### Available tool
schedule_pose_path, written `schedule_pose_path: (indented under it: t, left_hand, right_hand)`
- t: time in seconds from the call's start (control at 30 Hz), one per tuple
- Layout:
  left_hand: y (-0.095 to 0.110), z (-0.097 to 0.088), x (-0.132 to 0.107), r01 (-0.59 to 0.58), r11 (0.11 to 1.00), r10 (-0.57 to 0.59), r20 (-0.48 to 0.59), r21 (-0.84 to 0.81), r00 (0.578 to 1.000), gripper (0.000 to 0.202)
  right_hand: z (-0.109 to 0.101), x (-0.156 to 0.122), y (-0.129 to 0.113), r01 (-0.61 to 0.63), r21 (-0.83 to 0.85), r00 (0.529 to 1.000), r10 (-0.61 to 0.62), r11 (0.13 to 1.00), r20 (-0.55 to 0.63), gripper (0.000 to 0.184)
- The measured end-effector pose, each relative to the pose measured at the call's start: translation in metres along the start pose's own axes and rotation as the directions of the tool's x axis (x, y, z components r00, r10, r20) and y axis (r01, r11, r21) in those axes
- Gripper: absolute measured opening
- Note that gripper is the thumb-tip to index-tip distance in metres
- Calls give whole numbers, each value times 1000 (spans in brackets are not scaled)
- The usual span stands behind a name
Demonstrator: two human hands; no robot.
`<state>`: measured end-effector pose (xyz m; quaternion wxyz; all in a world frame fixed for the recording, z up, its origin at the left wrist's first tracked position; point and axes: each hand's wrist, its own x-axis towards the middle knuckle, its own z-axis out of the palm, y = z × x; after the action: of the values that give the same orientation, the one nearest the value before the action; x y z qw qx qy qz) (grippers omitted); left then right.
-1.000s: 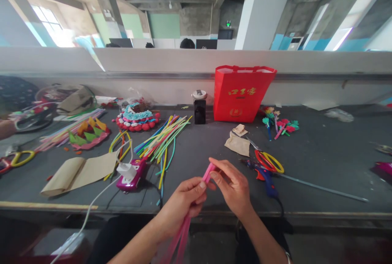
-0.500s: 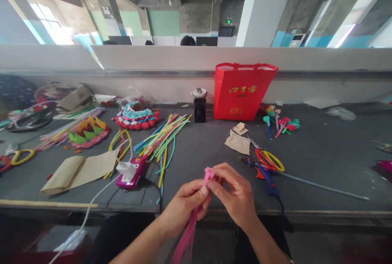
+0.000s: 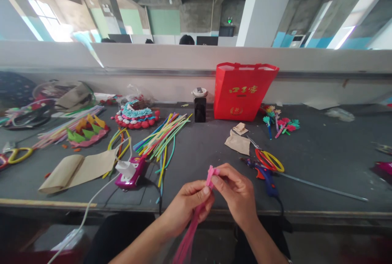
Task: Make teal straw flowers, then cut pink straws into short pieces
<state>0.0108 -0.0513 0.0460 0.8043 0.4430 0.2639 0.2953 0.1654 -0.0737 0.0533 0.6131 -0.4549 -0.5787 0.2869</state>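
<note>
Both hands meet over the table's front edge around a strip of pink, see-through ribbon (image 3: 191, 231). My left hand (image 3: 191, 202) pinches it between thumb and fingers, just below its gathered top end. From that grip the ribbon hangs down past the table edge. Thumb and fingertips of my right hand (image 3: 234, 190) close on the folded pink end, close beside the left fingertips. To the right of my right hand lie a blue glue gun (image 3: 269, 182) and scissors with red and yellow handles (image 3: 271, 160).
Several coloured strips (image 3: 167, 135) and a purple power strip (image 3: 131, 174) lie left of centre. Brown paper (image 3: 78, 170) is partly unrolled nearby. A red bag (image 3: 243, 92) and a black phone (image 3: 200, 110) stand at the back. A thin rod (image 3: 324, 188) lies at right.
The pink end now stands up narrower and more upright between my fingertips. My right hand has shifted slightly to the right; my left still pinches the ribbon.
</note>
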Motion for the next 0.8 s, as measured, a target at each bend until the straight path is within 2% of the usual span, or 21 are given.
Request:
schedule_pose_path:
  t: [0.23, 0.5, 0.6, 0.8]
  left_hand:
    - [-3, -1, 7, 0, 999, 2, -43, 41, 999, 32]
    - [3, -3, 23, -46, 982, 66, -106, 184, 992, 41]
    - [4, -5, 27, 2, 980, 18, -95, 201, 995, 40]
    - [-2, -7, 34, 99, 993, -88, -139, 71, 986, 47]
  right_hand:
    - [2, 0, 12, -44, 30, 998, 46, 999, -35, 8]
    - [2, 8, 25, 4, -64, 998, -8, 998, -62, 6]
    - [0, 10, 33, -23, -57, 997, 19, 998, -68, 11]
    - [-2, 11, 45, -117, 44, 992, 119, 992, -39, 11]
